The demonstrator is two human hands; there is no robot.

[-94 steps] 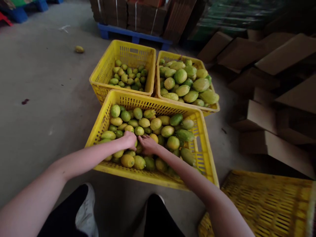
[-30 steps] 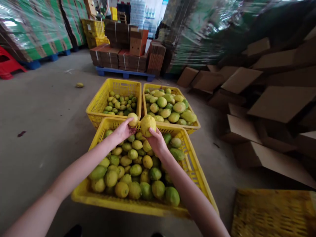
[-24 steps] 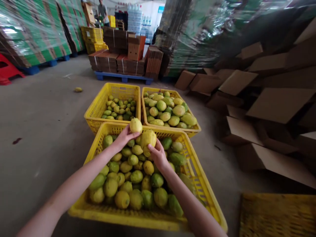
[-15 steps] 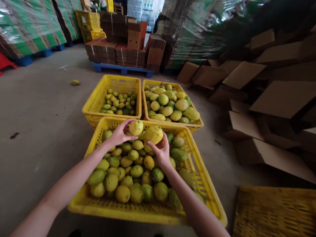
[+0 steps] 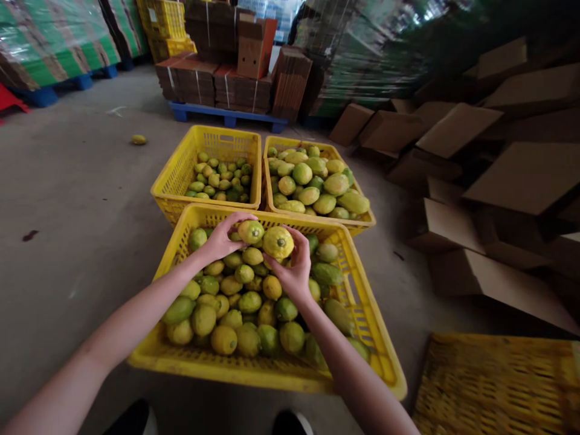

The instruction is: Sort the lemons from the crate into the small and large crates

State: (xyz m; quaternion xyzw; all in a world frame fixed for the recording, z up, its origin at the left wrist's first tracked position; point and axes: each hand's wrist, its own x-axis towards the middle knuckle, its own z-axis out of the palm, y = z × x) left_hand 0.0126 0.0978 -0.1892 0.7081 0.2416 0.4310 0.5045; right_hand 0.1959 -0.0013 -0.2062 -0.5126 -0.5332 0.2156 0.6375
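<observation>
My left hand (image 5: 223, 239) is closed around a small yellow-green papaya (image 5: 251, 232). A larger yellow papaya (image 5: 278, 242) sits in the grip of my right hand (image 5: 295, 267). Both fruits are held side by side, their stem ends turned toward me, over the far part of the front yellow crate (image 5: 235, 376). Beneath them, that crate holds many green and yellow papayas (image 5: 250, 302) of mixed sizes. My forearms hide some of the fruit along the crate's sides.
Behind stand two more yellow crates, the left one (image 5: 165, 181) with smaller fruit and the right one (image 5: 317, 219) heaped with bigger papayas. Open cardboard boxes (image 5: 453, 226) crowd the right. One fruit (image 5: 138, 139) lies on the floor. Flattened cartons (image 5: 190, 78) rest on a blue pallet (image 5: 203, 112).
Both papayas have been turned in my hands so that their stem ends face me. My view has tipped slightly downward, and my shoes show more at the bottom.
</observation>
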